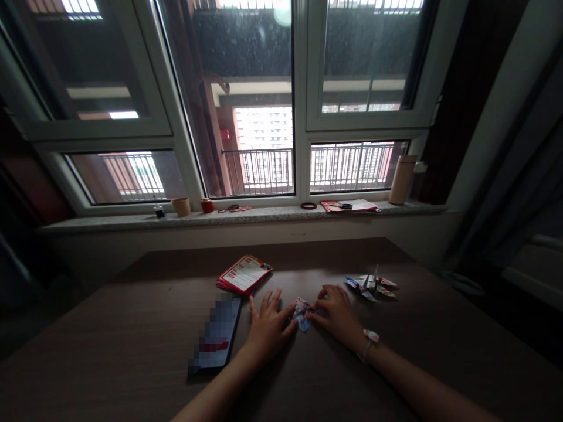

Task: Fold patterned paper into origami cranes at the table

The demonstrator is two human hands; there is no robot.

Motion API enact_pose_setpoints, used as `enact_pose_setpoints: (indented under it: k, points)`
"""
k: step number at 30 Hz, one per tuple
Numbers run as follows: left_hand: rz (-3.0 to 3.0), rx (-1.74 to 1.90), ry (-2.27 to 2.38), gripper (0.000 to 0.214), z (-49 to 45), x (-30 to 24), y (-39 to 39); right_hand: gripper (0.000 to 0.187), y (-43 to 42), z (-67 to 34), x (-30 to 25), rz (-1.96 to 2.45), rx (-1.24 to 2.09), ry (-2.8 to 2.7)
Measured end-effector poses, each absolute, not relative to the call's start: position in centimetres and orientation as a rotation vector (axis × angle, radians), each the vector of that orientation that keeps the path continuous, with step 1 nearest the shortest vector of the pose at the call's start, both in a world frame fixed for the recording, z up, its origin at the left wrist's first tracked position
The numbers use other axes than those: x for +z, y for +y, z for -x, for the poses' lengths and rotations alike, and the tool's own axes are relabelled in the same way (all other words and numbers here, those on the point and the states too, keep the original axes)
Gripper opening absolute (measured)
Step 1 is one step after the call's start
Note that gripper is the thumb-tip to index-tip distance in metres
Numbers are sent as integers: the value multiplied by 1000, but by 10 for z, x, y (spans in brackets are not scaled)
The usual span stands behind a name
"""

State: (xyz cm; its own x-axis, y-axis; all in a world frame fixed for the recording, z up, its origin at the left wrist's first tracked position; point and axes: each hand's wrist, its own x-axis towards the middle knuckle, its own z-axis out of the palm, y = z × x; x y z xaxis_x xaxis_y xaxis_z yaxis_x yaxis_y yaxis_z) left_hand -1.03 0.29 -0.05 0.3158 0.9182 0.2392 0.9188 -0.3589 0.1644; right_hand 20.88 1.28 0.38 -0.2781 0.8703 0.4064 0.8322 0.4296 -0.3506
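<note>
While both hands rest on the dark wooden table (132, 351), the small colourful folded paper (301, 315) lies between them. Left hand (266, 329) is flat, fingers spread, pressing its edge. Right hand (336, 310) pinches the other side. Likely mid-crease; any further fold needs aligned edges.

One head-worn camera — facing forward and down, close above the left hand (266, 328) and right hand (336, 313); beyond their grip, table (109, 351) and window (246, 117).
</note>
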Motion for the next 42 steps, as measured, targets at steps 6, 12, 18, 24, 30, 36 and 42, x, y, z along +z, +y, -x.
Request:
enact_pose_setpoints:
  k: [6,12,18,24,30,36,42]
  points:
    - [2539,-466,-1785,39,10,-1,3,32,11,-209,11,1479,38,-2120]
    - [2550,-441,-1801,43,10,-2,3,29,13,-211,6,1462,12,-2111]
    - [2546,-428,-1821,45,10,-3,3,24,14,-211,3,1407,130,-2107]
    - [2548,-418,-1818,47,11,-1,2,16,15,-212,3,1315,231,-2126]
    - [2536,-427,-1838,44,8,6,-1,22,15,-213,2,1278,273,-2147]
    - [2535,-513,-1824,43,7,6,-2,34,14,-214,3,1242,292,-2165]
    - [2543,-558,-1822,45,10,2,-1,28,16,-215,1,1210,275,-2155]
